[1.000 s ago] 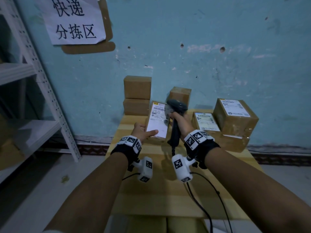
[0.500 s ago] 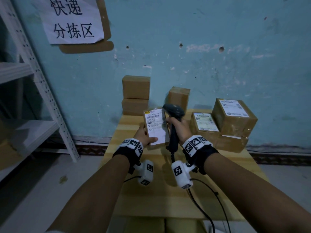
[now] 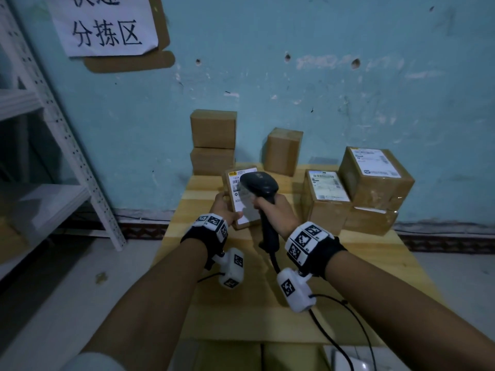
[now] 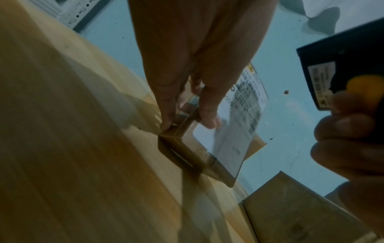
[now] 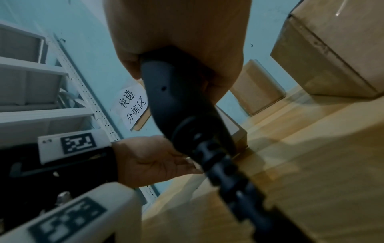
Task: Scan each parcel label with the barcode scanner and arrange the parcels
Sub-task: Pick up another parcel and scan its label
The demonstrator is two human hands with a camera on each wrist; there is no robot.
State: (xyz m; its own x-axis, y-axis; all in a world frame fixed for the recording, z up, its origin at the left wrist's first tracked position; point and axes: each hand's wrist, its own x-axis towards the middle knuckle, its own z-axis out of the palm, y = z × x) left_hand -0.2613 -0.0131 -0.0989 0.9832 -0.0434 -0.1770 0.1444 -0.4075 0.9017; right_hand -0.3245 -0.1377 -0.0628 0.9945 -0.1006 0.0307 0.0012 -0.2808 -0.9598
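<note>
Left hand (image 3: 223, 210) is holding parcel (image 3: 242, 199) tilted up on desk (image 3: 375, 263), label facing near. Right hand (image 3: 276, 210) is gripping scanner (image 3: 258, 184), head just in front of label, aiming w/ it.

Dim room — scuffed blue wall (image 3: 321, 103) with paper sign (image 3: 104, 25), white metal shelving (image 3: 53, 129), grey floor (image 3: 67, 303).

**A parcel sorting corner**

I see a small courier sorting place. A paper sign (image 3: 103, 24) with handwritten Chinese characters, the lower row reading 分拣区, hangs on the rough blue wall (image 3: 321, 89). Brown cardboard parcels (image 3: 375, 174), some with printed shipping labels, stand on a wooden counter (image 3: 375, 277). A white perforated metal rack (image 3: 61, 135) stands at the left.
</note>
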